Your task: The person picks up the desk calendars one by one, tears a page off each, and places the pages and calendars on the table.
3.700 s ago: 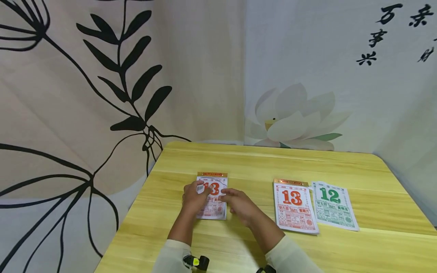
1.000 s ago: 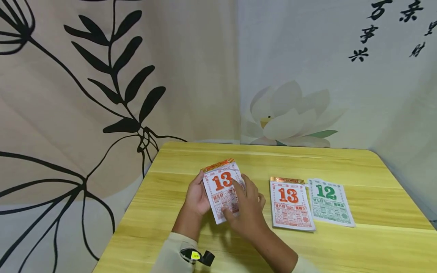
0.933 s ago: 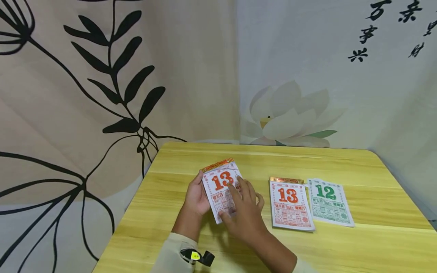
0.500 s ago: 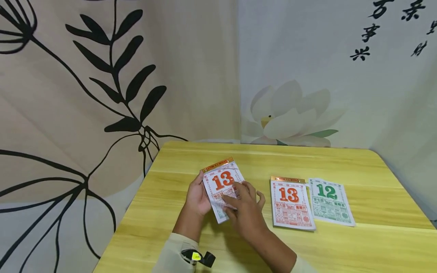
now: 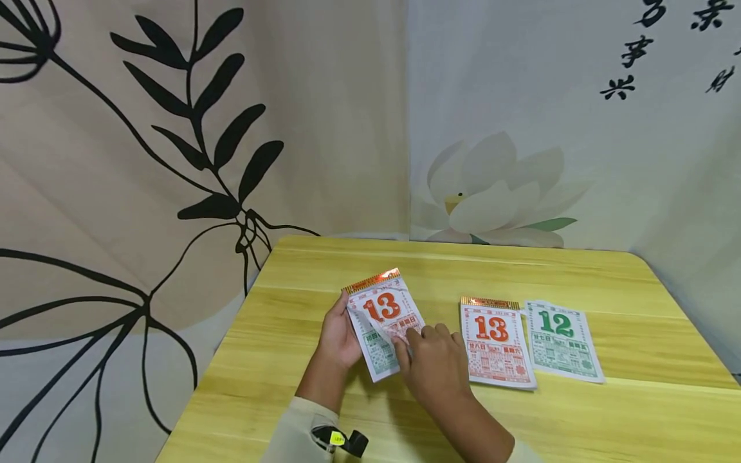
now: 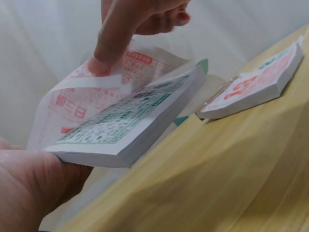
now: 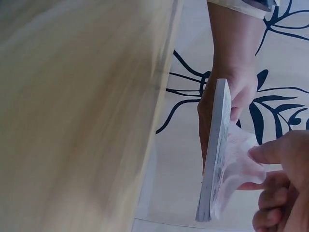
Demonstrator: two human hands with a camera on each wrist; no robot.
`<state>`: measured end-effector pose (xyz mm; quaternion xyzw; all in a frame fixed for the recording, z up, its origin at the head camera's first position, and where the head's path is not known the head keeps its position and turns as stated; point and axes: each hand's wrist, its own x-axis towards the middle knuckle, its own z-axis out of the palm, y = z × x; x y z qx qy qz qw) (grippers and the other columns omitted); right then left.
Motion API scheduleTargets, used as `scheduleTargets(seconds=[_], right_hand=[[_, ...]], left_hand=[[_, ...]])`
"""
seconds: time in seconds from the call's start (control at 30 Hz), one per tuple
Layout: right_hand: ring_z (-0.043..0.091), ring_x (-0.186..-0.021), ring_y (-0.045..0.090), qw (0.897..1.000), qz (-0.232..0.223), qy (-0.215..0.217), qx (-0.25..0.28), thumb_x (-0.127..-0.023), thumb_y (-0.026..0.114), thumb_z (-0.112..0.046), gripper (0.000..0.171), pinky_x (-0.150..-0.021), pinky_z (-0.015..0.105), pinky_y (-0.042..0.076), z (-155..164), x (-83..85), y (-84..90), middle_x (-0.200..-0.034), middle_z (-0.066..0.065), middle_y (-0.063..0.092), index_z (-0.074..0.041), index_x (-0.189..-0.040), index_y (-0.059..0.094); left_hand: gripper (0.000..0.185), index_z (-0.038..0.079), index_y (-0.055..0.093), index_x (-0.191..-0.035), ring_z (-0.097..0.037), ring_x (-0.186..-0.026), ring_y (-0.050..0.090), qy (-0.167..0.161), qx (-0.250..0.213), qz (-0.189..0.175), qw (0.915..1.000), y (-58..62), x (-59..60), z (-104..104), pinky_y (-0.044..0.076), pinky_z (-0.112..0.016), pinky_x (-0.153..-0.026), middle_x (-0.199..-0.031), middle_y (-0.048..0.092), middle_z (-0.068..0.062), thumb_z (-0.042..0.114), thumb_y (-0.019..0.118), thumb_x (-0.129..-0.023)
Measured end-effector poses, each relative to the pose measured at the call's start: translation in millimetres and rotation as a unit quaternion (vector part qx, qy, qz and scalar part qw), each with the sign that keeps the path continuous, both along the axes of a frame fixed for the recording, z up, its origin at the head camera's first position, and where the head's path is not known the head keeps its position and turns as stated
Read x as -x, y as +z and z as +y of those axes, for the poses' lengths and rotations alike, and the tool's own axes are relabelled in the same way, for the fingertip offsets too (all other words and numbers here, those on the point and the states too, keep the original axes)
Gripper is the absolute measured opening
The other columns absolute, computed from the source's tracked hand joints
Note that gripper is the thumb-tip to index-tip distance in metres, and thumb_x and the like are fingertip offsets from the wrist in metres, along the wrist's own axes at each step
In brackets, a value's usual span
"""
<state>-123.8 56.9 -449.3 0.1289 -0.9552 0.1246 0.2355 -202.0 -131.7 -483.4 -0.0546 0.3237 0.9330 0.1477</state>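
Observation:
A tear-off calendar [image 5: 379, 357] is held tilted above the table by my left hand [image 5: 338, 337], which grips its left side; the fingers behind it are hidden in the head view. My right hand [image 5: 437, 366] pinches the lower part of the calendar's top page [image 5: 389, 307], a red 13 sheet. That page is lifted and bent upward, still joined at the orange-gold top strip. Under it shows a page with green print [image 6: 130, 113]. In the right wrist view the thin page [image 7: 239, 154] curves away from the pad, between thumb and finger.
A second tear-off calendar [image 5: 499, 347] with a red 13 lies on the wooden table [image 5: 648, 308] to the right. Beside it rests a loose sheet with a green 12 [image 5: 564, 341]. Behind the table hangs a printed curtain [image 5: 341, 128].
The calendar was flat on the table and is now held up, tilted. Since half a second ago, my right hand has moved right and bent the top page's lower left further up.

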Motion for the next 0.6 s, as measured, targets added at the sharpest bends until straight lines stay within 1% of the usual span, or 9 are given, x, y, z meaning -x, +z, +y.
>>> scheduleTargets(seconds=[0.07,0.13,0.23,0.33,0.37,0.47,0.53,0.57,0.6], right_hand=[[0.020,-0.055,0.053,1.000,-0.021,-0.008,0.004,-0.100,0.078,-0.042,0.031,-0.056,0.034,0.039,-1,-1.7,2.0,-0.064,0.006,0.068,-0.012,-0.102,0.084],[0.019,-0.048,0.053,0.998,-0.050,-0.011,0.028,-0.102,0.076,-0.042,0.032,-0.049,0.033,0.038,-3,-2.8,4.3,-0.060,0.010,0.069,-0.012,-0.109,0.084],[0.016,-0.047,0.053,0.990,-0.104,-0.011,0.100,-0.102,0.076,-0.041,0.039,-0.044,0.032,0.037,-5,-3.4,5.0,-0.059,0.007,0.068,-0.011,-0.126,0.080],[0.010,-0.049,0.053,0.974,-0.133,0.000,0.181,-0.102,0.076,-0.037,0.045,-0.045,0.029,0.039,-6,-4.3,3.3,-0.065,0.001,0.073,-0.009,-0.137,0.075],[0.009,-0.051,0.056,0.969,-0.137,0.005,0.204,-0.101,0.076,-0.035,0.046,-0.047,0.028,0.040,-7,-4.6,2.0,-0.068,-0.001,0.075,-0.008,-0.139,0.073],[0.005,-0.053,0.059,0.954,-0.133,0.033,0.266,-0.101,0.077,-0.027,0.046,-0.048,0.025,0.044,-9,-5.4,-1.0,-0.080,0.003,0.082,-0.006,-0.141,0.071],[0.003,-0.052,0.058,0.942,-0.131,0.056,0.304,-0.100,0.077,-0.020,0.044,-0.047,0.023,0.045,-11,-5.6,-3.2,-0.082,0.006,0.083,-0.005,-0.140,0.071],[0.002,-0.052,0.058,0.934,-0.134,0.067,0.323,-0.099,0.077,-0.016,0.043,-0.047,0.022,0.046,-12,-5.6,-4.1,-0.081,0.007,0.083,-0.004,-0.140,0.071],[0.000,-0.050,0.054,0.924,-0.142,0.080,0.345,-0.100,0.076,-0.012,0.042,-0.045,0.021,0.045,-12,-5.7,-4.7,-0.080,0.008,0.083,-0.004,-0.140,0.071]], left_hand=[[0.058,0.013,0.032,-0.162,-0.017,-0.135,0.063,0.001,-0.001,0.006,1.0000,1.2,0.4,1,0.057,-0.034,-0.109,-0.145,0.064,-0.003,0.051,0.023,-0.119],[0.059,0.013,0.032,-0.163,-0.018,-0.136,0.063,0.006,-0.001,0.007,1.0000,2.0,0.8,1,0.056,-0.034,-0.111,-0.148,0.062,-0.004,0.051,0.023,-0.119],[0.061,0.012,0.030,-0.166,-0.019,-0.140,0.060,0.011,0.009,0.011,0.9998,1.9,1.7,2,0.055,-0.033,-0.113,-0.153,0.059,-0.003,0.051,0.022,-0.119],[0.062,0.012,0.029,-0.167,-0.020,-0.146,0.055,0.019,0.014,0.006,0.9997,2.3,2.7,4,0.053,-0.033,-0.115,-0.157,0.057,-0.004,0.051,0.022,-0.119],[0.063,0.012,0.028,-0.168,-0.021,-0.149,0.052,0.020,0.015,0.008,0.9996,2.2,2.9,4,0.051,-0.033,-0.117,-0.160,0.054,-0.004,0.051,0.021,-0.119],[0.065,0.012,0.025,-0.170,-0.023,-0.158,0.043,0.025,0.015,0.014,0.9995,2.8,3.6,4,0.047,-0.034,-0.123,-0.169,0.046,-0.006,0.052,0.020,-0.119],[0.066,0.012,0.023,-0.171,-0.025,-0.161,0.038,0.028,0.015,0.019,0.9993,3.2,3.8,5,0.045,-0.035,-0.125,-0.173,0.039,-0.008,0.052,0.020,-0.119],[0.065,0.013,0.023,-0.171,-0.025,-0.162,0.037,0.030,0.014,0.017,0.9993,3.5,3.8,5,0.045,-0.035,-0.125,-0.175,0.037,-0.009,0.052,0.020,-0.119],[0.066,0.013,0.022,-0.171,-0.026,-0.163,0.035,0.029,0.013,0.019,0.9993,3.8,3.8,5,0.044,-0.036,-0.126,-0.177,0.034,-0.010,0.052,0.019,-0.119]])
